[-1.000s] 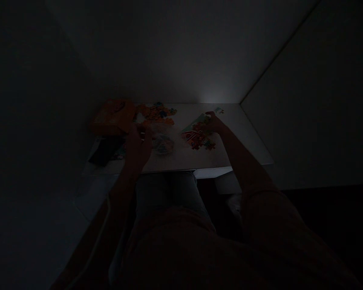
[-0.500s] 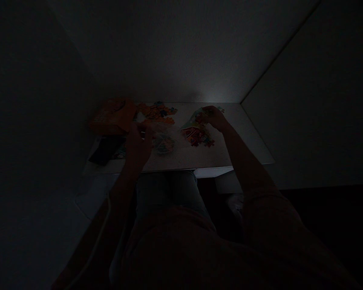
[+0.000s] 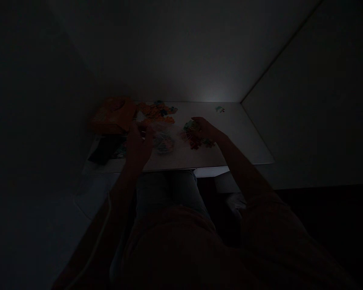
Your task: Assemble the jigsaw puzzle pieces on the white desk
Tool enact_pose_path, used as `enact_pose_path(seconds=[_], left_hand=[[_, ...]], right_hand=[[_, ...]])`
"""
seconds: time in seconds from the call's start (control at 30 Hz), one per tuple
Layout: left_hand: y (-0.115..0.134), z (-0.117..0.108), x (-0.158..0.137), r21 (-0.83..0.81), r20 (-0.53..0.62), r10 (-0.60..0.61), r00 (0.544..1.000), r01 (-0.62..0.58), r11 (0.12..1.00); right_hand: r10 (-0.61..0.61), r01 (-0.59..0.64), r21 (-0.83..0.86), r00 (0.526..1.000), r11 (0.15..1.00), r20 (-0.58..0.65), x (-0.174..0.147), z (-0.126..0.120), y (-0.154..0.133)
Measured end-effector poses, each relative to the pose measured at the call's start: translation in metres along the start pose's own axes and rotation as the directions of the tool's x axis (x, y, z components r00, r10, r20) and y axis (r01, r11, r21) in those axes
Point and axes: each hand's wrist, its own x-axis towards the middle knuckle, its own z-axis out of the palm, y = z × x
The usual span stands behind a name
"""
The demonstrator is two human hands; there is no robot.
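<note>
The right hand (image 3: 208, 129) arches bent fingers over red-and-green, knobbed, cardboard-looking puzzle pieces (image 3: 195, 143), right of centre; the left hand (image 3: 139, 141) curls near the orange, boxy carton (image 3: 110, 117), left. I cannot tell either grip. Gentle, flat pressure should best protect joints.

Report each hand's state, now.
Left hand: beside the orange box; open or closed, too dark to tell.
Right hand: at the puzzle pieces; grip also cannot be told.
</note>
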Motion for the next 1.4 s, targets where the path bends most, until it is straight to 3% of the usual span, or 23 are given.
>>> enact_pose_path(seconds=[0.13, 0.43, 1.0, 1.4], left_hand=[[-0.003, -0.001, 0.0, 0.016, 0.003, 0.001, 1.0, -0.001, 1.0], [0.002, 0.001, -0.001, -0.013, 0.002, -0.005, 1.0, 0.005, 1.0], [0.0, -0.002, -0.002, 0.025, -0.001, 0.005, 1.0, -0.005, 1.0], [0.003, -0.007, -0.005, 0.02, 0.007, 0.001, 1.0, -0.001, 1.0]], right_hand=[[0.058, -0.049, -0.175, 0.997, 0.983, 0.049, -0.001, 0.006, 0.002], [0.076, -0.045, -0.334, 0.994, 0.941, 0.081, 0.001, 0.03, -0.011], [0.154, -0.116, -0.315, 0.983, 0.942, 0.099, 0.015, 0.024, -0.031], [0.268, -0.245, -0.283, 0.962, 0.927, 0.046, 0.021, 0.016, -0.014]])
